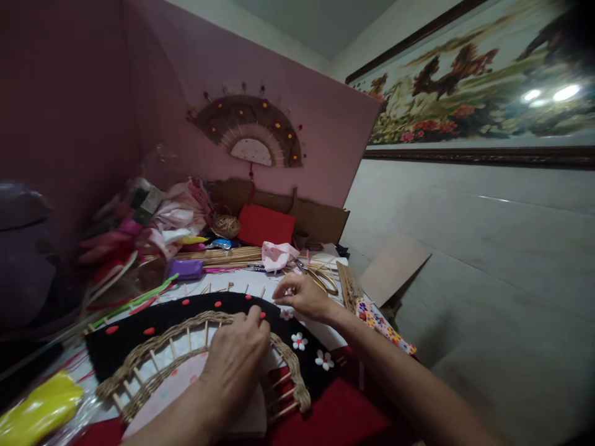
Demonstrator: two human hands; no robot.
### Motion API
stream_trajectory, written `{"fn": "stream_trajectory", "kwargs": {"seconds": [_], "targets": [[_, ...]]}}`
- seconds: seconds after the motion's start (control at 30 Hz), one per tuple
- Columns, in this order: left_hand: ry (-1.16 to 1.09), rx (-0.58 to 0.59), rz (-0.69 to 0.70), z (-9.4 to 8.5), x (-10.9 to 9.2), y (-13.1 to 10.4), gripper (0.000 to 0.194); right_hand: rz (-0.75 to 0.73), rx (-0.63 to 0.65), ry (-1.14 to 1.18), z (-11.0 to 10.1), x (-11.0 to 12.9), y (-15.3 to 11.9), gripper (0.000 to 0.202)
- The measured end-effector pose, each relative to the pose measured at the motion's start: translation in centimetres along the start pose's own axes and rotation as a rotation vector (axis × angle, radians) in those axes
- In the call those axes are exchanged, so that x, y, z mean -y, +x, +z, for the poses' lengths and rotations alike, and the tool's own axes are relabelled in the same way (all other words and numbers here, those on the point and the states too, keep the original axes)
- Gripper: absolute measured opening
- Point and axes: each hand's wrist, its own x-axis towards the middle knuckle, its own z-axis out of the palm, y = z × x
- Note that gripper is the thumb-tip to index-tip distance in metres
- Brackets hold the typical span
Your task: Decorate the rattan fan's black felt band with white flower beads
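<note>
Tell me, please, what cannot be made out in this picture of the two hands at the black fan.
All in the head view:
Part of the braid on the black fan: hidden by the left hand.
Whether the right hand pinches anything: too small and blurred.
Yellow packet: cut off by the left and bottom edges.
Framed picture: cut off by the right edge.

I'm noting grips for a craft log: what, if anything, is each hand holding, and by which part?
The left hand rests on the black-banded fan, no grip visible. The right hand is beside a white flower; whether it pinches anything cannot be told.
</note>
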Motion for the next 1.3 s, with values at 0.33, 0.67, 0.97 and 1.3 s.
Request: {"fn": "stream_trajectory", "kwargs": {"seconds": [0.33, 0.67, 0.97, 1.3], "targets": [[0.169, 0.135, -0.072, 0.4, 0.5, 0.0, 0.048, 0.115, 0.151, 0.209, 1.9, -2.2, 1.2, 0.01], [0.171, 0.161, -0.087, 0.0, -0.1, 0.2, 0.047, 0.109, 0.18, 0.246, 2.2, -2.1, 1.2, 0.008], [0.154, 0.153, -0.076, 0.1, 0.1, 0.3, 0.047, 0.151, 0.186, 0.371, 2.3, -2.2, 1.0, 0.019], [0.15, 0.167, -0.076, 0.1, 0.1, 0.3, 0.047, 0.098, 0.201, 0.411, 2.6, -2.4, 1.0, 0.022]]}}
